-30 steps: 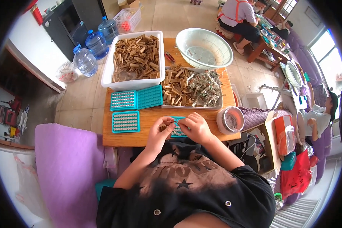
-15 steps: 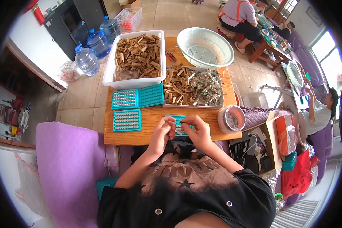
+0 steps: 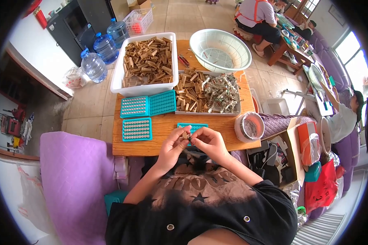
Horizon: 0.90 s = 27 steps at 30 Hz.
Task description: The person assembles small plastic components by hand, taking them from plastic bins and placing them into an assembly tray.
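Close to the table's front edge, my left hand [image 3: 171, 149] pinches a small brown channel-shaped piece [image 3: 185, 135] between thumb and fingertips. My right hand [image 3: 211, 143] meets it there, its thumb and fingers closed on a tiny dark part that I cannot make out. Just behind my fingers lies a teal tray [image 3: 198, 125], mostly hidden by the hands. Left of them, another teal tray [image 3: 150, 138] holds rows of small round silvery parts. Behind that one are a similar filled tray [image 3: 134, 107] and a teal tray that shows no silvery parts [image 3: 162, 103].
A white bin [image 3: 122, 83] of brown pieces stands at the back left. Beside it, a shallow box [image 3: 208, 113] holds brown pieces and tangled wired parts. A pale green basin [image 3: 221, 67], red-handled pliers [image 3: 184, 61] and a round tub [image 3: 249, 127] are also on the wooden table [image 3: 151, 150].
Both hands have come slightly lower and closer together, their fingertips now meeting. The brown piece now shows between them. A co-worker at the right has shifted.
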{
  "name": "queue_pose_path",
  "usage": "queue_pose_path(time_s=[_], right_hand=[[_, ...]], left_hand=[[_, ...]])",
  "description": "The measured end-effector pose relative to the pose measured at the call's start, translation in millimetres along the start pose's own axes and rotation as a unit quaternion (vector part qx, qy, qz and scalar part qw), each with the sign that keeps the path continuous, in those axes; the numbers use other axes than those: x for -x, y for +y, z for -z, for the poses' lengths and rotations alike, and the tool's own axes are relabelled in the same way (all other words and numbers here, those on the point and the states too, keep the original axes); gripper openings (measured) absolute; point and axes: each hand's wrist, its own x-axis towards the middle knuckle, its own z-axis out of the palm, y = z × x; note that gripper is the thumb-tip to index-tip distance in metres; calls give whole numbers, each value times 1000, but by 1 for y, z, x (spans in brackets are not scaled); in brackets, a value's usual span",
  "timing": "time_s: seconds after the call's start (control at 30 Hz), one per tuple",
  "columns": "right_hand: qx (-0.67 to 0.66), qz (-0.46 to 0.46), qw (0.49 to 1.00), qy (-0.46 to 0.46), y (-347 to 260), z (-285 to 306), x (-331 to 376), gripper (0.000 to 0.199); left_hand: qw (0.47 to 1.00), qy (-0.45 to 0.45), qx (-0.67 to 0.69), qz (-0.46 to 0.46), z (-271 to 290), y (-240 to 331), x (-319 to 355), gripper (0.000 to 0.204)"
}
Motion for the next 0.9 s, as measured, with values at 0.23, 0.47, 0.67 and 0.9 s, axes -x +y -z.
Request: queue_pose_path(time_s=[0.23, 0.47, 0.67, 0.9], right_hand=[[-40, -4, 997, -66, 15, 12, -5, 12], [-221, -114, 964, -90, 10, 1, -9, 30], [138, -1, 988, -69, -8, -8, 2, 47], [152, 41, 986, -52, 2, -9, 0, 48]], left_hand=[[996, -16, -78, -36, 1, 4, 1, 35], [993, -42, 101, 35, 1, 4, 3, 35], [995, 90, 17, -37, -5, 8, -2, 28], [994, 103, 23, -12, 0, 1, 2, 13]])
